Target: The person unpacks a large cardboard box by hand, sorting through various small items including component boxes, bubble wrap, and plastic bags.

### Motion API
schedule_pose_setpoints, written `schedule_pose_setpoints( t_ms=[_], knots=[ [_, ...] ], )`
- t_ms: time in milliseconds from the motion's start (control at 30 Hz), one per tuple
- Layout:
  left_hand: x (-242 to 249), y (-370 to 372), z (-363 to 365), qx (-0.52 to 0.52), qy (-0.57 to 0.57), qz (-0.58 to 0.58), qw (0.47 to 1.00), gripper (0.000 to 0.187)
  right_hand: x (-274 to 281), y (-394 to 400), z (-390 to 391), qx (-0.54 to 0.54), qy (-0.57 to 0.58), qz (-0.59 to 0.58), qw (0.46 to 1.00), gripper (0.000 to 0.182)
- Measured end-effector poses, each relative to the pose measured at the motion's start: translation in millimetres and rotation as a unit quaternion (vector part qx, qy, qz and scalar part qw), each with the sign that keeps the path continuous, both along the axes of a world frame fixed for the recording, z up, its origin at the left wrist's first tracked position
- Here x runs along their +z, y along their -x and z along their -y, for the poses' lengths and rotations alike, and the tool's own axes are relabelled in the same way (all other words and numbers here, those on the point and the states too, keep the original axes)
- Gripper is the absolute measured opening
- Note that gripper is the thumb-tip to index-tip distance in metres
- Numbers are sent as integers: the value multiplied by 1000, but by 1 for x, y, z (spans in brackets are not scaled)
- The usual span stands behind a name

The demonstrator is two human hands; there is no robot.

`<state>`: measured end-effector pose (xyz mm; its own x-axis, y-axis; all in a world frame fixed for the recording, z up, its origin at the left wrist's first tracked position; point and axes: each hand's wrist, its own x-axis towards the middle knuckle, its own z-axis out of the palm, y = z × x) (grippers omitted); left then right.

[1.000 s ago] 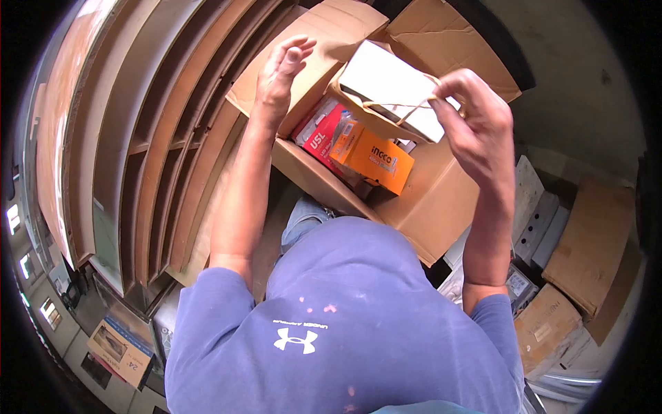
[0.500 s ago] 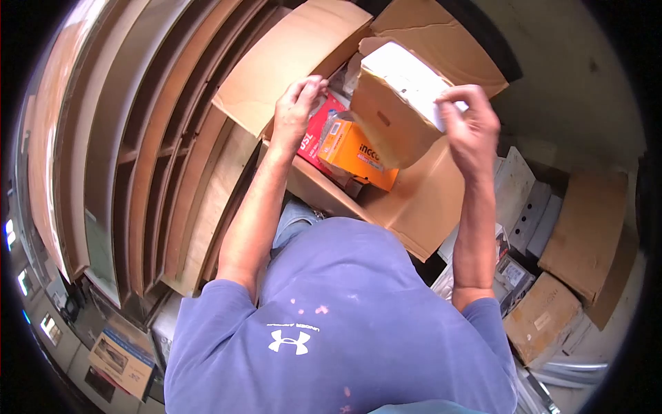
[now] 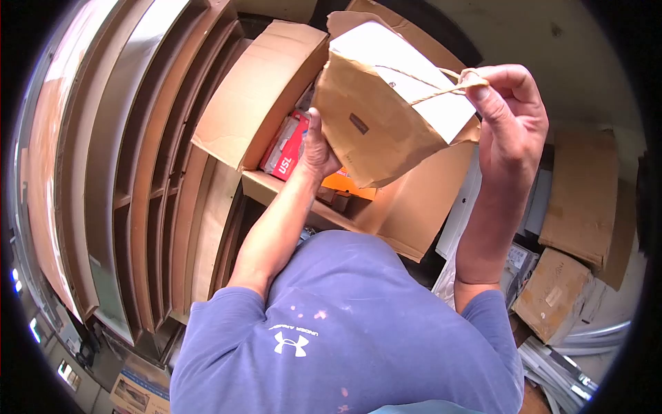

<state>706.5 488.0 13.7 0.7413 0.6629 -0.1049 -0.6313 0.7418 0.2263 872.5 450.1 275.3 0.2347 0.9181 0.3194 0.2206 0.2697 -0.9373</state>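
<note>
A brown paper bag with twine handles hangs tilted above an open cardboard box. My right hand pinches the bag's twine handle at the upper right. My left hand reaches down under the bag into the box; its fingers are hidden behind the bag, so I cannot tell what they touch. Inside the box lie a red USL package and an orange box, mostly covered by the bag.
Tall wooden boards lean in a row on the left. More cardboard boxes and white flat pieces crowd the floor on the right. A printed carton lies at the lower left.
My right hand has lifted the bag higher by its handle and nearer to me. My left hand has gone lower into the box, behind the bag.
</note>
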Motion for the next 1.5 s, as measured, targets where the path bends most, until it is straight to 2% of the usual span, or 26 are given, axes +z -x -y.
schedule_pose_setpoints(
  t_ms=[67,133,167,200,233,267,300,367,400,433,533,633,700,767,800,833,867,900,967,1100,1167,1200,1233,1300,1333,1500],
  knots=[
    [31,-15,-12,57,-23,-60,996,111,7,-13,-1,4,1,-18,1000,11],
    [36,-17,-19,70,-34,-44,996,108,16,-27,0,37,-42,164,985,15],
    [37,-15,-22,84,-39,-34,995,105,26,-36,3,34,-46,165,985,15],
    [39,-11,-26,89,-15,3,996,101,41,-45,8,94,-16,101,990,17],
    [40,-8,-30,72,-40,43,996,90,50,-52,11,153,14,33,988,18],
    [39,-9,-31,68,-43,40,996,90,53,-57,9,204,-40,3,978,19],
    [38,4,-24,65,-44,31,996,91,56,-55,14,195,-27,-98,975,13],
    [47,27,25,54,-46,16,997,91,43,-33,10,45,25,26,998,10],
    [52,36,48,48,-52,14,997,91,38,-25,9,60,120,88,987,7],
    [54,46,62,42,-57,11,997,91,23,-22,10,92,102,142,980,6],
    [40,37,66,40,-33,-22,998,91,2,-16,23,135,155,74,976,3],
    [26,24,51,44,-30,-53,997,92,-21,-23,17,74,173,75,979,4],
    [17,12,38,46,-29,-61,997,92,-36,-28,13,-19,155,96,983,4],
    [8,6,30,51,-25,-71,996,93,-35,-26,13,-38,166,125,977,11],
    [5,3,29,54,-23,-77,995,93,-29,-16,15,-125,71,322,936,15],
    [2,2,28,59,-22,-83,995,93,-23,-5,18,-205,-31,500,841,20],
    [-1,0,27,62,-20,-88,994,93,-17,6,25,-187,-55,485,852,25],
    [-2,3,30,64,-18,-92,994,94,-19,12,33,-116,-75,488,862,22],
    [-5,1,34,65,-17,-94,993,94,-27,34,54,-16,65,477,876,18],
    [-12,-6,38,74,-11,-98,992,95,-42,33,56,5,144,430,891,24],
    [-17,-3,42,80,-5,-107,991,96,-44,30,57,32,163,434,885,43],
    [-2,-3,44,91,-23,-109,990,94,-55,29,60,58,194,480,853,73],
    [7,-4,45,93,-20,-108,990,94,-59,33,62,62,194,482,852,73],
    [16,-4,49,90,-9,-100,991,93,-64,48,68,53,244,502,828,95],
    [11,-3,48,76,-13,-98,992,92,-71,52,71,46,232,497,835,107],
    [6,0,44,88,29,-121,988,84,-106,67,92,-40,233,442,865,102]
  ],
)
